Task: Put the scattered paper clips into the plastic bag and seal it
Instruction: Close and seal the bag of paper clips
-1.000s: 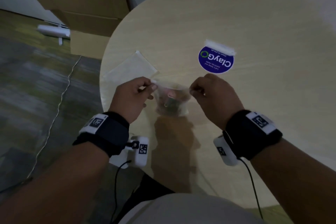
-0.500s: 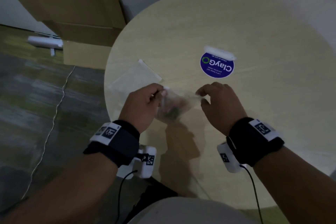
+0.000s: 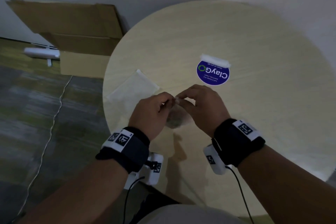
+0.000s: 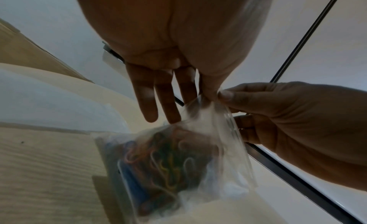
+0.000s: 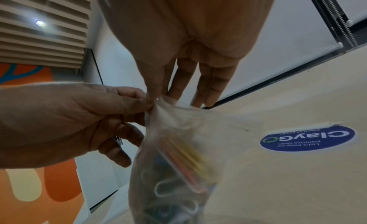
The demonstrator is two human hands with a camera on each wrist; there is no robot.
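clear plastic is pinched at one point by both hands: the top edge of the plastic bag [image 4: 210, 133] is nipped between thumb and forefinger of the left hand [image 3: 151, 112] and between thumb and forefinger of the right hand [image 3: 201, 107], the two pinches touching each other. in the left wrist view the remaining left fingers [image 4: 151, 98] are seen held straight and free of the bag, and in the right wrist view the remaining right fingers [image 5: 212, 83] are likewise seen extended. the bag is held hanging just above the round wooden table [image 3: 254, 114], near its front left part, and a tangle of coloured paper clips [image 4: 158, 158] is gathered in its lower half. whether the seal strip is pressed closed cannot be told. a second, flat plastic bag [image 3: 131, 87] is laid on the table to the left of the hands, and a blue round sticker [image 3: 213, 73] is stuck beyond them. a cardboard box [image 3: 76, 42] is stood on the floor past the table's left edge.
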